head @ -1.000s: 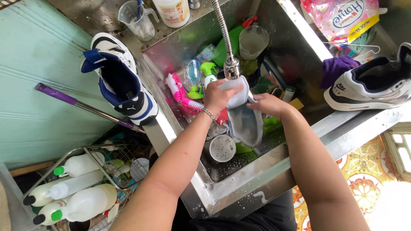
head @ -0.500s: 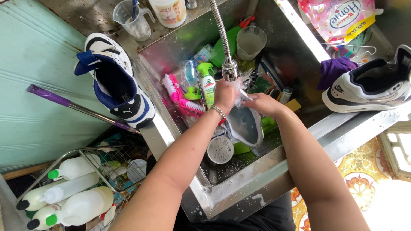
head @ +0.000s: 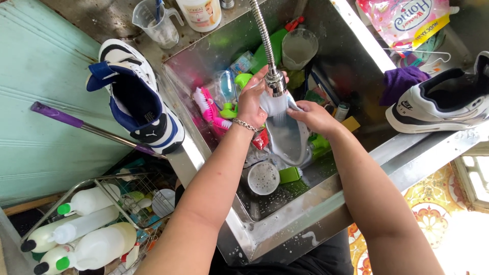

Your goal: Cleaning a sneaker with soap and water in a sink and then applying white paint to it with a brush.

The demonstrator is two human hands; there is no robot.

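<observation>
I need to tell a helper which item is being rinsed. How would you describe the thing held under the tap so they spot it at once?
Look in the steel sink, under the flexible metal tap. Both the left hand and the right hand hold a flat grey shoe insole in the running water. Unlike the pink brushes and green items nearby, it is pale, thin and foot-shaped.

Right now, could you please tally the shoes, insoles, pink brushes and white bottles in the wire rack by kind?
Shoes: 2, a blue and white one left of the sink, a white and black one on the right.
Insoles: 1, the grey insole held under the tap by the left hand and right hand.
Pink brushes: 2.
White bottles: 4.
Total: 9.
</observation>
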